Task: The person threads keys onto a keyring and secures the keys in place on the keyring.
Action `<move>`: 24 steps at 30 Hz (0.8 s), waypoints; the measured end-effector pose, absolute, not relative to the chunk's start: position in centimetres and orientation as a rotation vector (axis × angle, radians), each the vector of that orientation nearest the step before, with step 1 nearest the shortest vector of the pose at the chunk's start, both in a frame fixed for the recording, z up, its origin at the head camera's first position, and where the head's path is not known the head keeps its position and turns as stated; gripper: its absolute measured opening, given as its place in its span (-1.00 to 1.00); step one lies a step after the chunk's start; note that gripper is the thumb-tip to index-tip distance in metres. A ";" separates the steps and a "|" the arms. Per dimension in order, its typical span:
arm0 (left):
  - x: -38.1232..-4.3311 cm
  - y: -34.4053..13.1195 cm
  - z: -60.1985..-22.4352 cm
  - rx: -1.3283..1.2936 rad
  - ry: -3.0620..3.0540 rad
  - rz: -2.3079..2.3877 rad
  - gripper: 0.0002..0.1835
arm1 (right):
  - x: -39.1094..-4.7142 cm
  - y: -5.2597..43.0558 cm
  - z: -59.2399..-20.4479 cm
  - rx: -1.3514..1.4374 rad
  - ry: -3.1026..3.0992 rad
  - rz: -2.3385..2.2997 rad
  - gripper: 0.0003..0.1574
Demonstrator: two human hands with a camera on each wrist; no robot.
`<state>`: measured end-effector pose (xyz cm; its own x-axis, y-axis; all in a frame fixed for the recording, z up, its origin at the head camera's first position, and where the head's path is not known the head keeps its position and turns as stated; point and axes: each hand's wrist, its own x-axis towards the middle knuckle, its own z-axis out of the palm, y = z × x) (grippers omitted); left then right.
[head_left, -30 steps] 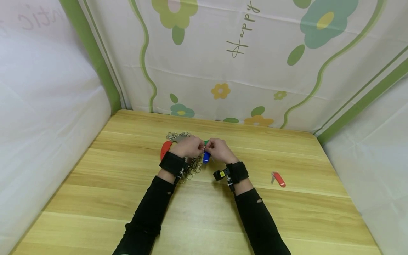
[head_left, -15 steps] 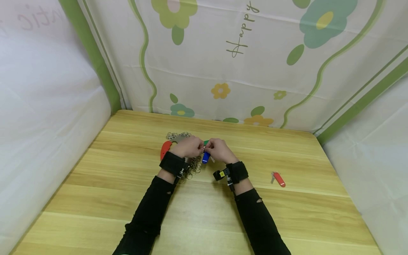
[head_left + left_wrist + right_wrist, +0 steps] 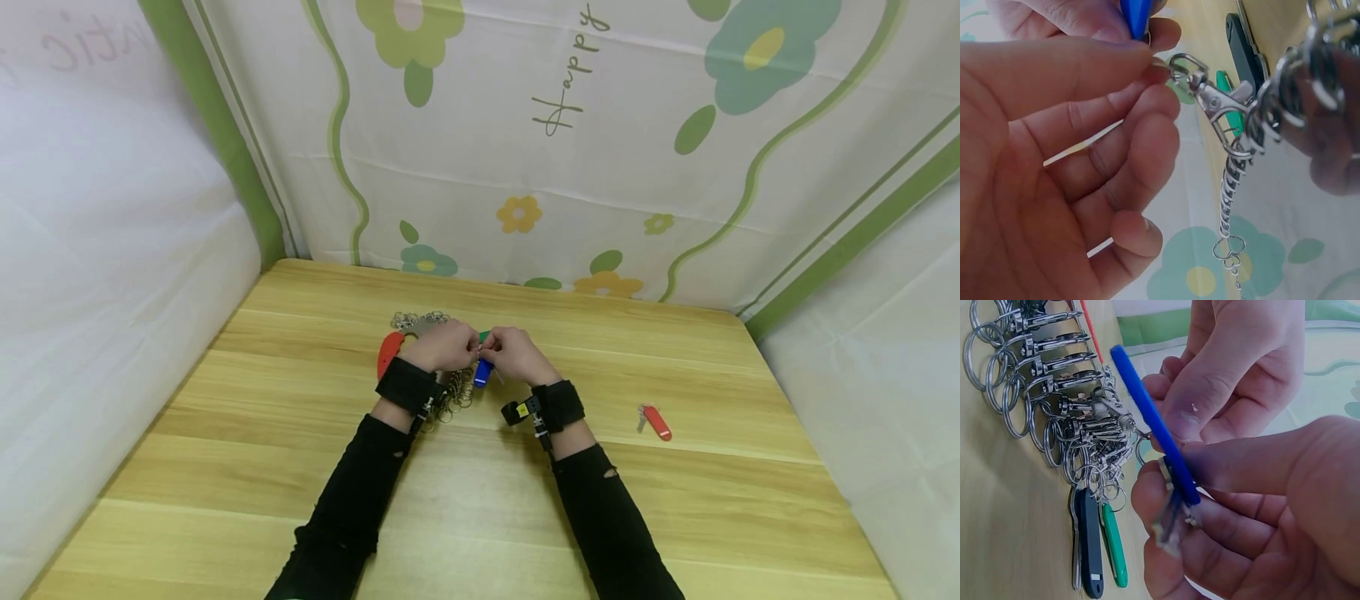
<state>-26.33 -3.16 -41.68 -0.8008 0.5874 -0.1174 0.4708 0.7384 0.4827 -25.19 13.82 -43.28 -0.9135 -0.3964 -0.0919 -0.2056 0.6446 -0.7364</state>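
My left hand (image 3: 448,345) and right hand (image 3: 517,353) meet near the middle of the table. In the right wrist view, my right thumb and fingers pinch a blue key tag (image 3: 1147,415) with a blurred key (image 3: 1166,531) hanging from it. My left thumb and finger pinch a split ring at the tag's end. That ring joins a silver swivel clasp (image 3: 1215,103) on a big coil of rings, seen in the left wrist view. Many such clasps with rings (image 3: 1060,381) line up beside the hands. A black key tag (image 3: 1090,544) and a green key tag (image 3: 1114,544) hang from this row.
A red rounded piece (image 3: 389,352) lies left of my left hand, by the metal rings. Right of my right hand, a red key tag (image 3: 657,422) with a key lies alone on the wooden table (image 3: 750,500). Fabric walls (image 3: 450,150) enclose the table.
The blue key tag tilts and shifts slightly left and down below my fingers. Both hands stay in nearly the same place, still pinching.
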 end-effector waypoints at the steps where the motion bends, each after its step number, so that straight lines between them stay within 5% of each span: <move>1: -26.3 -3.2 -41.7 0.838 2.679 0.643 -0.63 | -25.2 13.8 -43.3 -0.483 2.613 -1.138 -0.89; 24: -26.4 -3.4 -41.9 0.747 2.696 0.684 -0.81 | -25.2 13.7 -43.5 -0.458 2.619 -1.103 -0.88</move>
